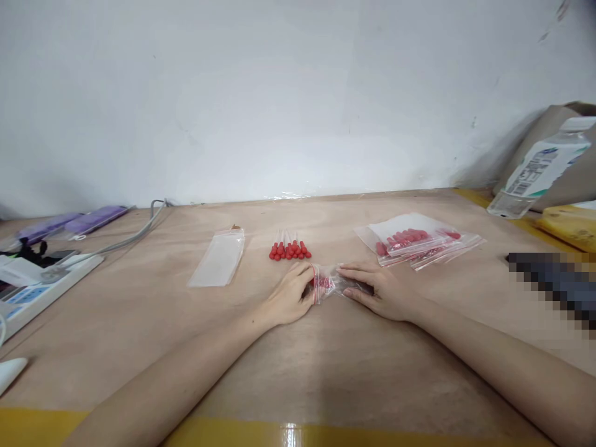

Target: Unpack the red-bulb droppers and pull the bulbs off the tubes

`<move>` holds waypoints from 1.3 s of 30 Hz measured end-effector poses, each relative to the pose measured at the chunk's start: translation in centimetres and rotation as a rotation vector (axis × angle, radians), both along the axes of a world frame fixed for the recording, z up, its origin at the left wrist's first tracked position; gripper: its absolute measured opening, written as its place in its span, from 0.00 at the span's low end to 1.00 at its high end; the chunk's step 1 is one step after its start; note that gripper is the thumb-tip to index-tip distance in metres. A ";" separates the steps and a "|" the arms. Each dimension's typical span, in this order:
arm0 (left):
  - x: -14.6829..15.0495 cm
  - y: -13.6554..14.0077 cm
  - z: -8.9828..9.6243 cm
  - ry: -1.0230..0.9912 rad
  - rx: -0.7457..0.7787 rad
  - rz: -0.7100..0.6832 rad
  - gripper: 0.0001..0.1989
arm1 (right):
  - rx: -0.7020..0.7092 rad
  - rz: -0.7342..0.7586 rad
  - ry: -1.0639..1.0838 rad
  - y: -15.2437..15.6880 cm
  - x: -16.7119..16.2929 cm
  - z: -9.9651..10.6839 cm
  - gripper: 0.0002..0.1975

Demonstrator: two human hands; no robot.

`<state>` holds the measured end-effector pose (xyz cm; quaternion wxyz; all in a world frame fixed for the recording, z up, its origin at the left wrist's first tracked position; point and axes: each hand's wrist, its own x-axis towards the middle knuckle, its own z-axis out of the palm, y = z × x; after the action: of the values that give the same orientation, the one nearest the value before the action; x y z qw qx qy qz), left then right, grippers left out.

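A small clear zip-lock bag (pixel 331 280) with a red seal line lies between my two hands at the middle of the table. My left hand (pixel 294 293) closes round its mouth end, where red bulb ends show through the plastic. At the bag's other end, my right hand (pixel 379 288) holds the film between thumb and fingers. Just beyond my left hand lies a row of red-bulbed droppers (pixel 289 249) with thin clear stems pointing to the wall. Several filled zip-lock bags (pixel 414 239) with red bulbs inside overlap at the right. A stack of flat zip-lock bags (pixel 217 257) lies left.
On the left are a white power strip (pixel 56 285), a grey cable (pixel 135 236) and purple packets (pixel 95 218). A tilted plastic bottle (pixel 542 167) leans against a box at the far right. A pixelated dark object (pixel 554 279) lies near the right edge.
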<state>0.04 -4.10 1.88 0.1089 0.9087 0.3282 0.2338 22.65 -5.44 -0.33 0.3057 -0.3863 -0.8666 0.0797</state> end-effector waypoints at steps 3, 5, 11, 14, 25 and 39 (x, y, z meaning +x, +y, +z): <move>0.1 -0.1 -0.2 -0.001 0.031 -0.007 0.07 | -0.010 0.005 -0.007 0.0 0.0 0.0 0.19; 0.0 -0.2 -0.2 -0.013 0.039 0.006 0.07 | -0.011 0.011 0.001 -0.1 0.0 0.1 0.20; -0.4 -0.4 -0.6 -0.239 -0.081 -0.024 0.10 | -0.016 0.026 0.032 -0.1 -0.1 0.2 0.19; -0.6 -0.2 -0.8 -0.358 -0.204 -0.022 0.10 | -0.009 0.023 0.028 -0.1 0.0 0.2 0.19; -8.4 3.6 7.4 -0.428 -0.502 0.316 0.16 | -0.014 -0.005 0.008 0.0 0.2 0.1 0.19; -6.8 5.7 5.1 0.033 0.594 0.324 0.12 | -0.001 -0.013 -0.018 0.0 0.2 0.0 0.19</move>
<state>-6.75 1.64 7.03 -0.2045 0.8405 0.3875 0.3187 22.87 -5.39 -0.36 0.2984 -0.3928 -0.8667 0.0746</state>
